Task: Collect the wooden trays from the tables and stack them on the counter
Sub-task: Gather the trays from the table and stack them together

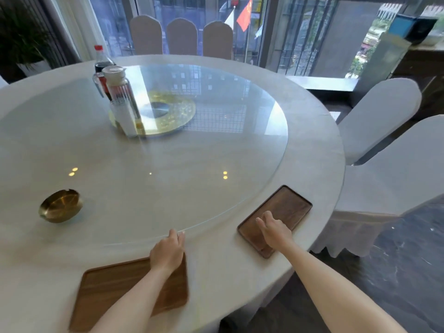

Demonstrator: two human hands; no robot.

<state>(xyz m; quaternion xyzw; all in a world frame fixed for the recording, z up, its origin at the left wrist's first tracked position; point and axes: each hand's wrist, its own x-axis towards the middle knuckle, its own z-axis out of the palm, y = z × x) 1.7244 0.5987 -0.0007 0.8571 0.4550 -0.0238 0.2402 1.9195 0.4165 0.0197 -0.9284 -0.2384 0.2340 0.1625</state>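
Far left on the glass turntable (192, 164) sits a small brass bowl (61, 205), well apart from everything else, with bare glass around it. Behind it, toward the centre, a cola bottle (102, 68) and a clear jar (119, 92) stand close together. Near me, a light wooden tray (115, 292) lies flat on the white table (240, 265), one short end close to the table's near edge. It is reddish-brown with a low raised rim and rounded corners. My left hand (168, 254) rests over its far right corner, fingers curled loosely and their tips touching the rim of the glass; I cannot tell whether I am gripping the tray. A strip of bare cloth separates this tray from the next. The dark wooden tray (288, 207) lies angled between the glass edge and the table's outer edge, its near corner almost at the drop. My right hand (274, 230) lies spread flat on its near half, holding nothing. Further right, two white-covered chairs (384, 164) stand close against the table.
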